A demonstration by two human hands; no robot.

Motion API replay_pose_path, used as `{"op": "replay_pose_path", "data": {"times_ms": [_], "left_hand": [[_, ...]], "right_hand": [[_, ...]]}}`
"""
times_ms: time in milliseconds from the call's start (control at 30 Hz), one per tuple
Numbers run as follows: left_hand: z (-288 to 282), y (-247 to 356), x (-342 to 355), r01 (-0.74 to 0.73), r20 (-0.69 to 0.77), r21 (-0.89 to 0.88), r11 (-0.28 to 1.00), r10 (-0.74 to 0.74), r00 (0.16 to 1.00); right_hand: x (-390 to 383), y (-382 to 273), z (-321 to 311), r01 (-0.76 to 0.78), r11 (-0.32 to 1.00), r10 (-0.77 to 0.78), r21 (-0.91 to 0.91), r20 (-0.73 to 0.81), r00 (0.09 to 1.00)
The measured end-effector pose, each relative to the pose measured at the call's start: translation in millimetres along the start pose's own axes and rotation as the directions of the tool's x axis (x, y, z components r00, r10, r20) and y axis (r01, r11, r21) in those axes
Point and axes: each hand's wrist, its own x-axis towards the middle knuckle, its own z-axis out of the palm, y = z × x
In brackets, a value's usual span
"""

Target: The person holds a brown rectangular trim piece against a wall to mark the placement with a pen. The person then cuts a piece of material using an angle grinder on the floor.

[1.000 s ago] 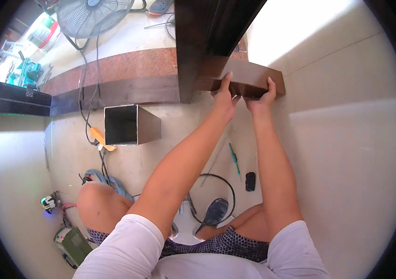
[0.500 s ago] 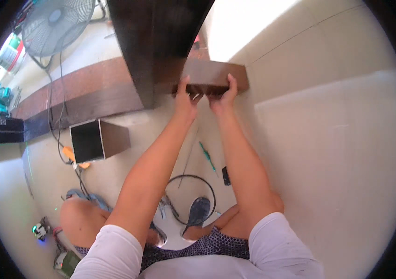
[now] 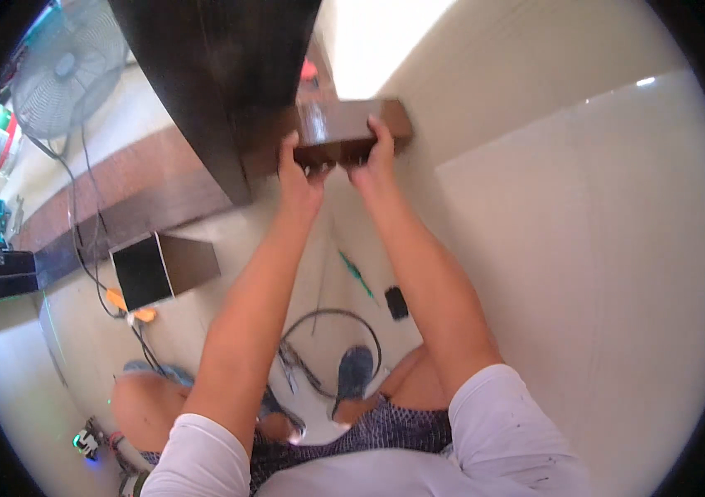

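Both hands hold a brown rectangular boxlike piece [image 3: 346, 120] with a glossy top, out in front of me. My left hand [image 3: 301, 184] grips the near side towards its left end, thumb on top and fingers curled beneath. Closer to its right end, my right hand [image 3: 376, 161] grips it the same way. The piece's left end meets the foot of a tall dark brown post [image 3: 203, 66]; whether they are joined I cannot tell. The underside is in shadow.
A hollow brown box section [image 3: 191, 258] lies left on the tiled floor, beside an orange power strip [image 3: 131, 305] and cables. Between my arms are a green screwdriver-like tool [image 3: 357, 275], a small black object [image 3: 396, 303] and a looped black cable [image 3: 379, 340]. A fan [image 3: 67, 70] stands far left.
The whole view has shifted, so the post, piece and hands appear further left in the picture. Both hands keep their grip on the brown piece.
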Motion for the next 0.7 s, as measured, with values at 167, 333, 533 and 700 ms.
{"op": "replay_pose_path", "data": {"times_ms": [167, 333, 533, 700], "left_hand": [[4.2, 13.7, -5.4, -0.015, -0.067, 0.056, 0.998, 0.019, 0.998], [29.4, 4.7, -2.2, 0.030, 0.045, 0.040, 0.999, -0.031, 0.999], [3.9, 22.5, -16.5, 0.009, -0.010, 0.005, 1.000, -0.009, 1.000], [44.5, 3.6, -38.5, 0.069, 0.241, -0.095, 0.993, -0.044, 0.970]], "right_hand": [[-10.2, 3.6, 13.8, -0.026, 0.993, 0.015, -0.112, -0.099, 0.995], [13.4, -16.0, -0.8, 0.044, 0.995, -0.041, -0.085, 0.035, 0.999], [-18.0, 9.6, 17.6, -0.029, 0.993, 0.008, -0.116, -0.180, 0.984], [-37.3, -30.1, 38.8, 0.297, 0.950, -0.283, -0.101, 0.132, 0.950]]}}
